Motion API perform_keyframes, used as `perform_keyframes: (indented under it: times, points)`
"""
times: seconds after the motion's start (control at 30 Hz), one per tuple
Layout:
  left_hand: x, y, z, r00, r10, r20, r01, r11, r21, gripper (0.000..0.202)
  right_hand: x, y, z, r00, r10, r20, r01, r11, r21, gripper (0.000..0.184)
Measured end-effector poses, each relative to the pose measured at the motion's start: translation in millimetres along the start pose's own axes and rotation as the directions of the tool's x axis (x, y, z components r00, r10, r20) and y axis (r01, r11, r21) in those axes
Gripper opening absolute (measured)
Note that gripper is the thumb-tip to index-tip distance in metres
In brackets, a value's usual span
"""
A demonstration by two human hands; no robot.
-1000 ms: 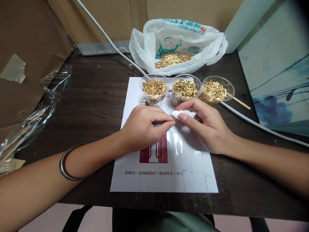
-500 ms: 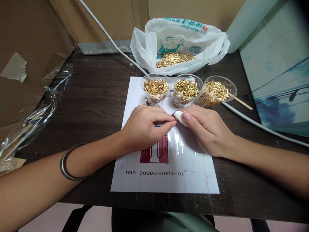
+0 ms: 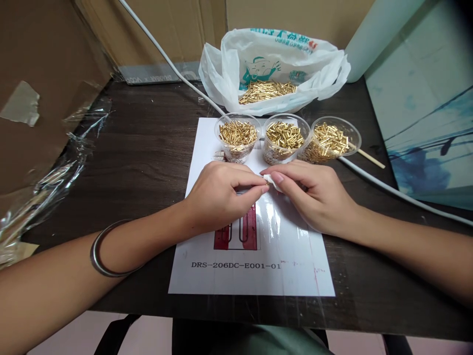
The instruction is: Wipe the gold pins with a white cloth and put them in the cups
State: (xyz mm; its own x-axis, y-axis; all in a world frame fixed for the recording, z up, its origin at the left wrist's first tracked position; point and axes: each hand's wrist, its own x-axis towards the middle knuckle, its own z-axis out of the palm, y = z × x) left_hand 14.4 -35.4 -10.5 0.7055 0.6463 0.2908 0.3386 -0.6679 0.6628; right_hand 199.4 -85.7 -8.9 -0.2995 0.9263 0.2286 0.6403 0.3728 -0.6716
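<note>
Over the printed sheet (image 3: 207, 282), we are holding our left hand (image 3: 219, 197) and right hand (image 3: 320, 197) close together, near the middle plastic cup (image 3: 274, 157). We are pinching a white wad (image 3: 272, 182) in the right and, at its edge, a mostly hidden gold-coloured pin (image 3: 266, 184) in the left.

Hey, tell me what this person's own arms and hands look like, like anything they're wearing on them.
Both the left hand and right hand are ungloved, with no rings visible. The forearms show no sleeves. A plain, rounded, silver-coloured bangle circles the left forearm; the right one has none in view.
</note>
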Motion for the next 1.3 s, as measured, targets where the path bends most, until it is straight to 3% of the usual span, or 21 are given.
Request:
perform_keyframes:
  times: [0.3, 0.7, 1.3]
  points:
    - [0.2, 0.1, -0.2, 1.000, -0.008, 0.005, 0.008, 1.000, -0.002, 0.017, -1.7, -0.1, -0.3, 0.996, -0.065, 0.063, 0.068, 0.996, -0.055, 0.026]
    - [-0.1, 1.6, -0.3, 0.999, 0.014, 0.037, -0.015, 0.999, 0.037, 0.021, 0.7, 5.9, 2.4, 0.984, -0.118, 0.132, 0.152, 0.944, -0.293, 0.028]
    - [-0.9, -0.3, 0.6, 0.999, 0.013, 0.035, -0.014, 0.999, 0.044, 0.018, 6.5, 5.7, -0.5, 0.977, -0.143, 0.155, 0.183, 0.940, -0.288, 0.031]
